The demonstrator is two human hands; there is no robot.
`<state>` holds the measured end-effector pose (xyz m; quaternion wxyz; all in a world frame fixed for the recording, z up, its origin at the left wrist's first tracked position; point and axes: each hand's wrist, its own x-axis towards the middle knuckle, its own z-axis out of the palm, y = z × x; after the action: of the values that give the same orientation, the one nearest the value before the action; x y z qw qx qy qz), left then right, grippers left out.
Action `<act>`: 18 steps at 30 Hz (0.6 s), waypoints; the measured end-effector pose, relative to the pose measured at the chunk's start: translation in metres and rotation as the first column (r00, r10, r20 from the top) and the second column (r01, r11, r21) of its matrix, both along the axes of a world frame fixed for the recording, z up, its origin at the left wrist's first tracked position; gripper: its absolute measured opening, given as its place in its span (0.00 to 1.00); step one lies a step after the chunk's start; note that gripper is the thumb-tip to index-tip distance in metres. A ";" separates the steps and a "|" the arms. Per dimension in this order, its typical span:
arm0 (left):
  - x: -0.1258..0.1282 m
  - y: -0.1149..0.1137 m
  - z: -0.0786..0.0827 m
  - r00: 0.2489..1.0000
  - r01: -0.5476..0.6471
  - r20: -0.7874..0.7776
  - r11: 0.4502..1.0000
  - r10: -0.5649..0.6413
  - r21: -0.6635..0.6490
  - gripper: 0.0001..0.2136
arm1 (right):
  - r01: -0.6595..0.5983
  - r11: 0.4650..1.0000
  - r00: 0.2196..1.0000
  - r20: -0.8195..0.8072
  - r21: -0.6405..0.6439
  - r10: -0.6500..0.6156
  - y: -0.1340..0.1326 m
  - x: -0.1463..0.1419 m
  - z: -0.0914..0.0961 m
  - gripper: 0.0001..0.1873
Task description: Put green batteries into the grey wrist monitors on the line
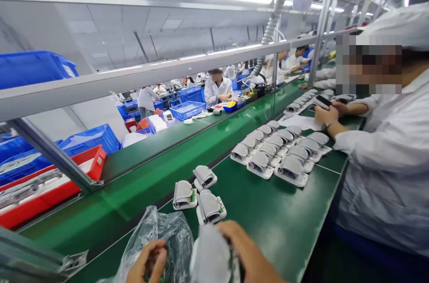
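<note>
One left hand (pixel 140 266), apparently half-curled

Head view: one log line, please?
left hand: near clear plastic bag; right hand: holding curved grey plastic device; ahead: similar devices on green worktop

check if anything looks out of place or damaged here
No spill or clear damage shows. The crumpled plastic bag by the left hand looks untidy, and three grey units near it sit loosely, unlike the neat rows farther along.
</note>
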<state>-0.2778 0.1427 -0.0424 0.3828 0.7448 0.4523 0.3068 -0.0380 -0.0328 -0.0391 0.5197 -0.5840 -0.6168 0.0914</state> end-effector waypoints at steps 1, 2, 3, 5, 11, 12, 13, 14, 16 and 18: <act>-0.001 -0.004 0.002 0.999 -0.010 -0.050 0.990 0.017 0.137 0.21 | 0.129 0.989 0.986 -0.093 -0.077 -0.136 -0.015 0.016 0.004 0.35; -0.001 -0.009 0.004 0.995 -0.024 -0.089 0.968 0.048 0.249 0.19 | 0.265 0.953 0.945 -0.157 -0.144 -0.287 -0.027 0.034 0.007 0.35; -0.001 -0.014 0.008 0.988 -0.072 -0.103 0.927 0.117 0.368 0.18 | 0.380 0.903 0.887 -0.197 -0.202 -0.417 -0.034 0.054 0.008 0.36; 0.000 -0.023 0.015 0.940 -0.225 -0.118 0.840 0.321 0.494 0.18 | 0.510 0.809 0.792 -0.208 -0.293 -0.575 -0.033 0.094 0.001 0.43; -0.004 -0.044 0.029 0.742 -0.373 -0.314 0.755 0.592 0.539 0.25 | 0.547 0.748 0.807 0.000 -0.375 -0.590 -0.009 0.143 -0.024 0.55; -0.006 -0.046 0.031 0.721 -0.398 -0.323 0.748 0.613 0.532 0.27 | 0.583 0.752 0.806 0.104 -0.307 -0.582 -0.008 0.135 -0.018 0.56; -0.009 -0.048 0.033 0.694 -0.430 -0.331 0.737 0.639 0.522 0.29 | 0.616 0.759 0.787 0.207 -0.210 -0.582 -0.007 0.122 -0.009 0.55; -0.012 -0.049 0.034 0.666 -0.462 -0.342 0.726 0.663 0.509 0.31 | 0.617 0.781 0.769 0.284 -0.097 -0.573 -0.005 0.106 0.001 0.54; -0.019 -0.049 0.038 0.648 -0.504 -0.362 0.733 0.670 0.456 0.32 | 0.463 0.880 0.816 0.335 0.107 -0.470 0.005 0.066 0.018 0.43; -0.024 -0.050 0.045 0.752 -0.472 -0.313 0.806 0.580 0.359 0.29 | 0.119 0.975 0.924 0.338 0.190 -0.178 0.025 0.022 0.025 0.26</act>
<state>-0.3017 0.0931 0.0027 0.0771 0.6758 0.6705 0.2964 -0.0165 -0.0075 -0.0138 0.4526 -0.5908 -0.6594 -0.1063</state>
